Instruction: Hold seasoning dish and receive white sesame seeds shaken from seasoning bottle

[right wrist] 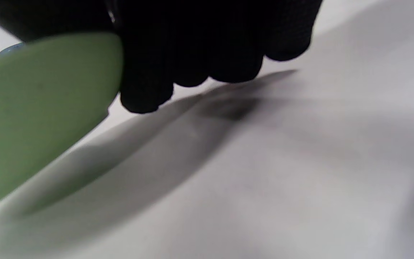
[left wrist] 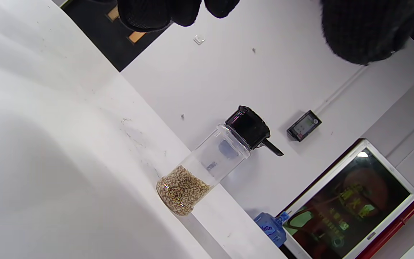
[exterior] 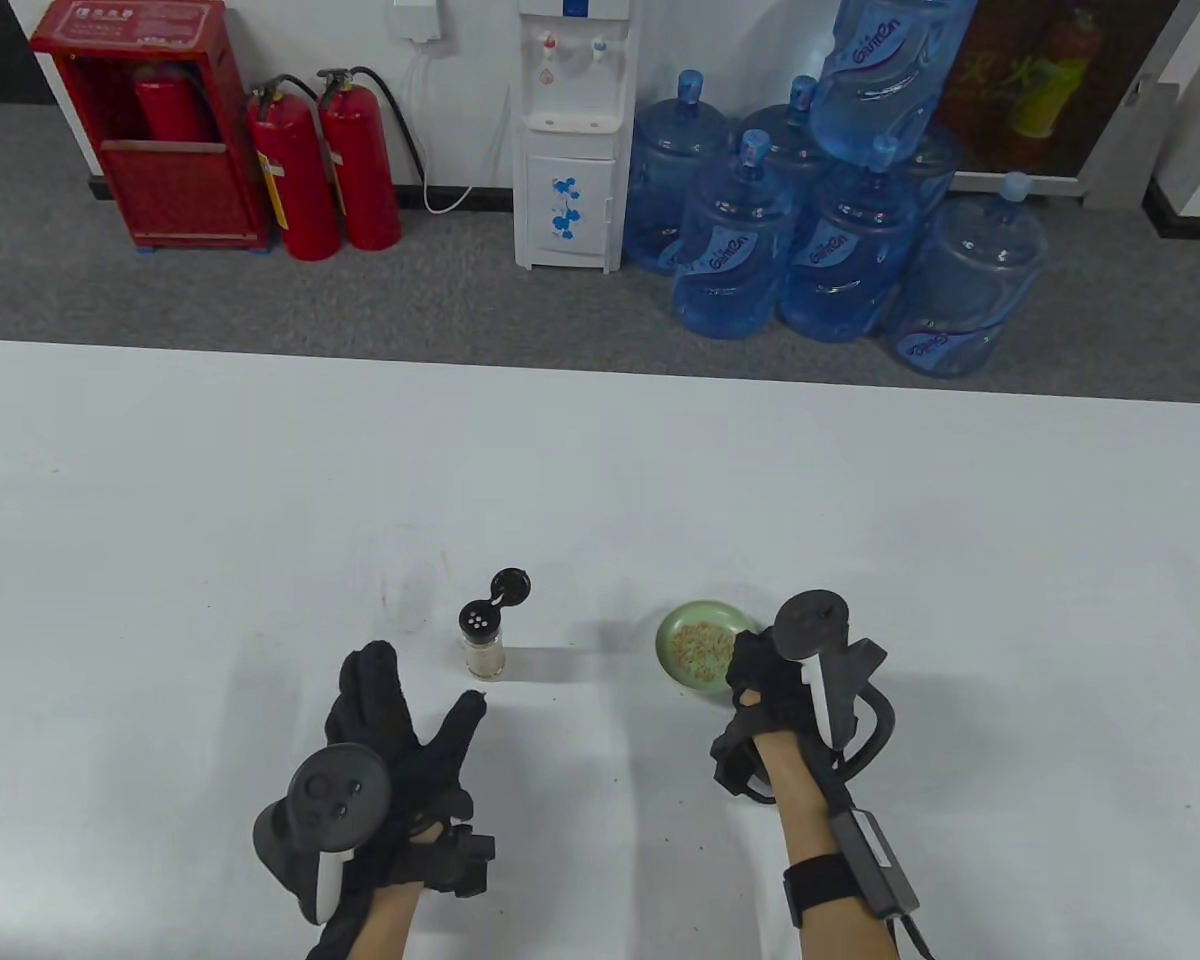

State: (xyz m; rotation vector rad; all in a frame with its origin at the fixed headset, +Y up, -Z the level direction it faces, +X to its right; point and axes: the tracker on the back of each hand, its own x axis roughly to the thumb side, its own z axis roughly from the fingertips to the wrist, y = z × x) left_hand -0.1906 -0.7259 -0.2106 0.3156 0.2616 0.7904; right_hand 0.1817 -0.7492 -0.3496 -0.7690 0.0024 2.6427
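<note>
Small clear glossy plastic seasoning bottle [left wrist: 199, 169] w/ shiny black plastic flip cap [left wrist: 249, 126]; pale green smooth glazed dish [exterior: 698, 646]; matt white table [exterior: 600, 480]; black knit-cloth gloves.

Bottle [exterior: 483, 640] left of dish [exterior: 698, 646]

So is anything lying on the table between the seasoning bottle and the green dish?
No. In the table view, only bare white table and the bottle's shadow separate the seasoning bottle from the green dish.
</note>
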